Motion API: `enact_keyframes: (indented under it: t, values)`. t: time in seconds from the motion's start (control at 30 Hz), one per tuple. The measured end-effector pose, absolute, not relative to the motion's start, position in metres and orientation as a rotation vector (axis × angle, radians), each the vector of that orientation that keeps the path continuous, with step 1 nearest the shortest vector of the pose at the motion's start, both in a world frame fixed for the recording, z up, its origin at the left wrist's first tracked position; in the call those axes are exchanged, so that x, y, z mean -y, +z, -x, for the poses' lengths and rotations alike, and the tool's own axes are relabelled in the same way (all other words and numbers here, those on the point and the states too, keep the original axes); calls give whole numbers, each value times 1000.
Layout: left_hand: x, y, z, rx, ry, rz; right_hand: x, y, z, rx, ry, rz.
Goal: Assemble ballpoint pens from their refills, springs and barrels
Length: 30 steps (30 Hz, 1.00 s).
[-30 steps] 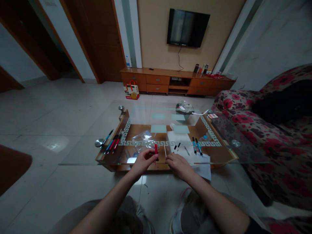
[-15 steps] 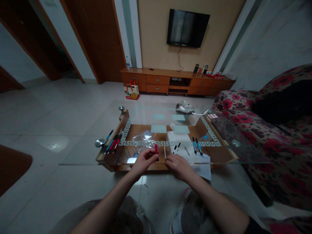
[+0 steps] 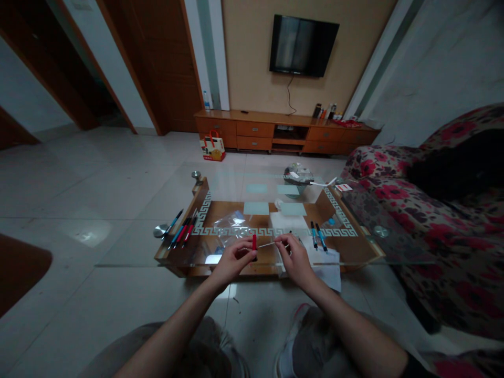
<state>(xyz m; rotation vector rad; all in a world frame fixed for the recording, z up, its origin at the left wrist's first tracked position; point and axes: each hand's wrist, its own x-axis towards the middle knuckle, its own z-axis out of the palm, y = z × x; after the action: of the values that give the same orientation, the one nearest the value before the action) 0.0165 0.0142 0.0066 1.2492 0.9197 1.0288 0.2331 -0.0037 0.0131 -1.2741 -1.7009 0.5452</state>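
My left hand is closed around a red pen barrel, held upright above the glass table. Between the fingertips of my right hand is a thin, pale pen refill, pointing left. Its far tip comes close to the barrel; whether they touch I cannot tell. Small black pen parts lie behind the right hand, mostly hidden by it. To its right rest two blue and black pens. Several blue and red pens lie at the table's left side.
A clear plastic bag lies just beyond my left hand. White paper shows beneath the right side of the glass. Farther back is a bundled plastic bag. A floral sofa stands on the right.
My right hand has lifted off the tabletop with the refill, which has turned from pointing away to lying sideways toward the red barrel. The left hand has barely moved.
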Motion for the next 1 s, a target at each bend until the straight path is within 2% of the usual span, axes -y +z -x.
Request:
enact_keyframes:
  t: [0.17,0.3,0.6,1.0]
  values:
    - [-12,4,-17,-870,934,-1305,-5,3,-233,1402,867,1247]
    - [-12,-1,-18,-851,922,-1370,-12,2,-236,1214,989,1187]
    - [-16,-13,-13,-1076,828,-1436,-17,13,-252,1052,947,1176]
    - [-16,-4,-14,-1116,863,-1417,-18,10,-253,1066,972,1180]
